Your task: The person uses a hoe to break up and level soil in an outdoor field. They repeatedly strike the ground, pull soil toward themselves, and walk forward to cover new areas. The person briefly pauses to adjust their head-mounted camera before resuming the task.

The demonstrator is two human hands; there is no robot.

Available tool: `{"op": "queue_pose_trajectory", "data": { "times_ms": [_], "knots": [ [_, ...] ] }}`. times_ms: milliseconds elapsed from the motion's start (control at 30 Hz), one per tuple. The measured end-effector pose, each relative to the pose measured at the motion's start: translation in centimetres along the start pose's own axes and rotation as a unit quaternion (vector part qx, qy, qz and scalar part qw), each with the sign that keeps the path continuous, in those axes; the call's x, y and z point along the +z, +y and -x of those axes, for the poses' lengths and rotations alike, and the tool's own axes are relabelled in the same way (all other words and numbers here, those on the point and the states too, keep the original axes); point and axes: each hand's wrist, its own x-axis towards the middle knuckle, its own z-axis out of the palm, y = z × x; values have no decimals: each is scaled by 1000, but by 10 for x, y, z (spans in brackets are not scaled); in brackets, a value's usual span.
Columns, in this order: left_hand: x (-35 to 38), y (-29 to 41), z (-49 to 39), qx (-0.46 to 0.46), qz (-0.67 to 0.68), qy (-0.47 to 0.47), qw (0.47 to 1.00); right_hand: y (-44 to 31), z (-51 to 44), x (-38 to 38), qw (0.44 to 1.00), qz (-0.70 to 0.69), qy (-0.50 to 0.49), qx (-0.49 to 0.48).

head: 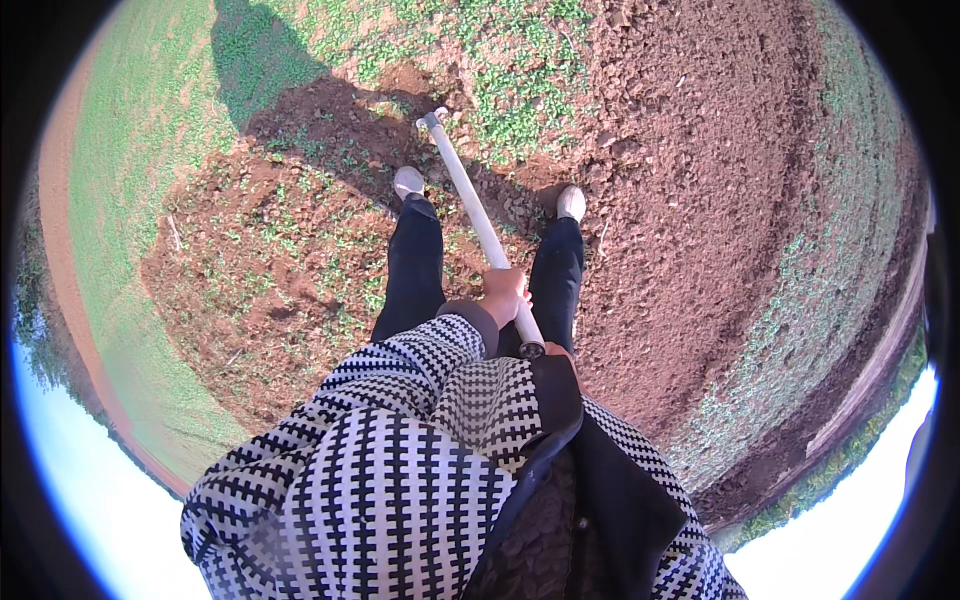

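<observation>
A long-handled hoe (472, 202) with a pale, thick round handle slants from the person's waist out to the ground between and beyond the feet. My left hand (504, 294) is closed around the handle a little below its near end. At the butt end, my right hand (561, 354) shows only in part beside the handle; the jacket hides most of it, so its hold cannot be made out. The hoe's head (432, 120) rests at the soil in the shadow, its blade mostly hidden.
Two pale shoes (571, 203) stand on loose, turned brown soil (675, 225). Low green plants (517, 105) grow beyond the hoe's head. Uprooted greens and clods (262, 292) lie to the left. A green field strip (795, 315) curves along the right.
</observation>
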Motion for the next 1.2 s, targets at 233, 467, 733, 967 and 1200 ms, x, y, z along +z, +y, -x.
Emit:
{"op": "queue_pose_trajectory", "data": {
  "times_ms": [233,467,733,967,1200],
  "knots": [
    [-26,46,11,40,-60,7,997,-40,5,17,995,-31,-14,-90],
    [-40,240,-10,192,27,-37,980,-194,-25,-26,977,-93,11,-193],
    [40,185,-25,179,-129,66,973,-122,-67,-31,974,-189,-66,-107],
    [58,17,14,141,-180,-12,974,44,-20,-1,991,-129,0,-36],
    [28,-15,29,37,-185,-55,981,38,33,0,990,-136,2,-39]
  ]
}}
